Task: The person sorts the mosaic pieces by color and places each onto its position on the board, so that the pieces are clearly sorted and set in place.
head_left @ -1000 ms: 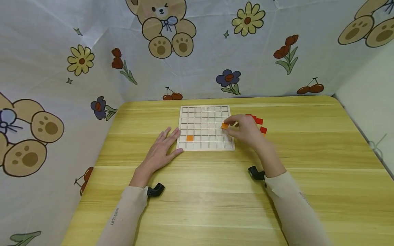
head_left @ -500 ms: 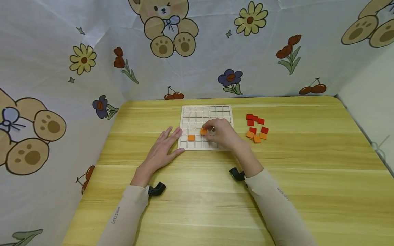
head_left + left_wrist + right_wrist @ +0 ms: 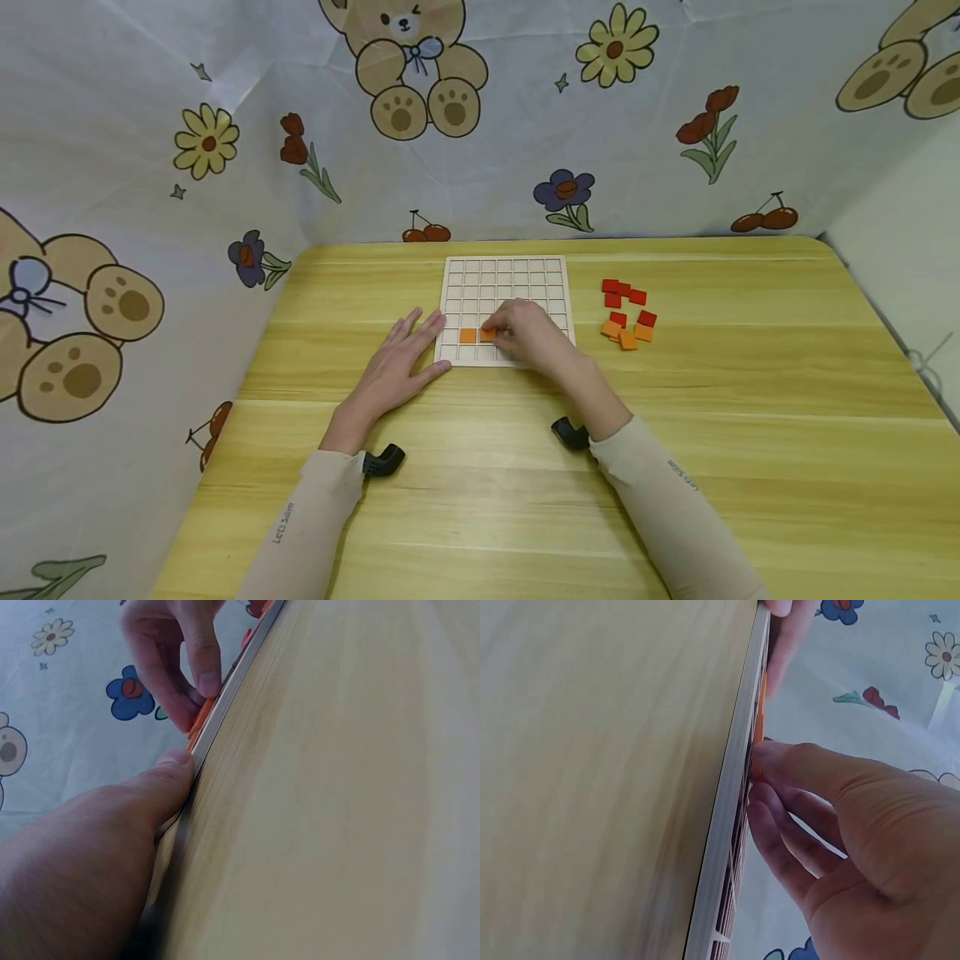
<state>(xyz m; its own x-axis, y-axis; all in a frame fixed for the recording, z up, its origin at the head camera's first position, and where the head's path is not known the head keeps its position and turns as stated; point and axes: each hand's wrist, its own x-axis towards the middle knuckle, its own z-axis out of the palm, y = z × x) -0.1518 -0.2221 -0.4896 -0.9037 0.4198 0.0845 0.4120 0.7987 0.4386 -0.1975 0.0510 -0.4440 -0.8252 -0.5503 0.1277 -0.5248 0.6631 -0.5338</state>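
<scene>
A pale wooden grid board (image 3: 504,283) lies on the yellow table. One orange tile (image 3: 467,336) sits in a cell of its second row from the front. My right hand (image 3: 525,329) pinches a second orange tile (image 3: 487,334) and holds it at the cell just right of the first; the fingers (image 3: 780,761) curl onto the board's top. My left hand (image 3: 397,362) lies flat on the table, fingers straight, thumb (image 3: 169,780) touching the board's left edge (image 3: 217,720). Most of the held tile is hidden by the fingers.
A loose pile of several red and orange tiles (image 3: 626,315) lies right of the board. Printed fabric walls (image 3: 187,150) enclose the table on the left and back. A plain wall (image 3: 900,233) stands at the right.
My right hand carried an orange tile from the board's right edge leftward and down to the cell beside the placed orange tile. The left hand stayed still.
</scene>
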